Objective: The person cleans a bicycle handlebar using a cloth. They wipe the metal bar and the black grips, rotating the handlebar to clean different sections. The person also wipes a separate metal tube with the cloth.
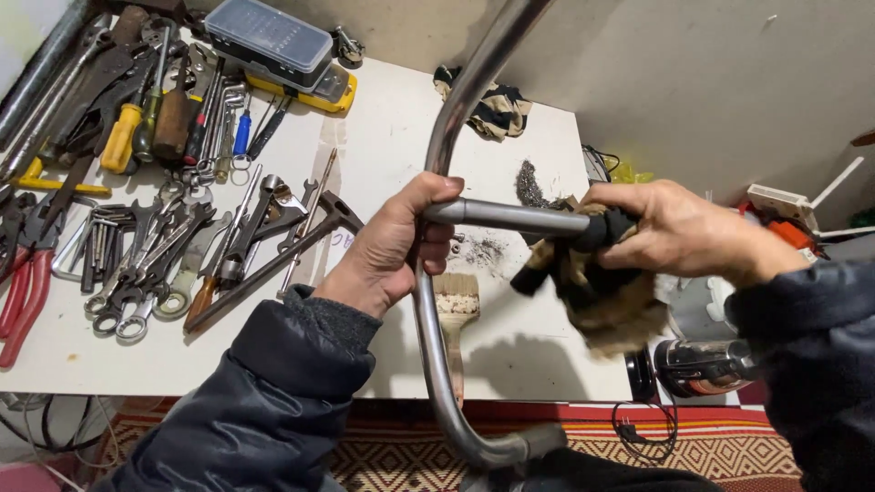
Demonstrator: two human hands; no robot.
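Left hand [387,251] closed around the bent metal tube [428,319] at its crossbar joint — held above the white table [392,137]. Right hand [679,232] presses a dark rag [597,292] onto the crossbar's end. Spanners [146,264] lie left of the tube.

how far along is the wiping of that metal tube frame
Done: dark grit lies on the white table, apparently from earlier work. In hand: the left hand grips the metal tube frame at its joint while the right hand presses a dirty rag around the crossbar. Left: the long curved tube isn't under the rag yet.
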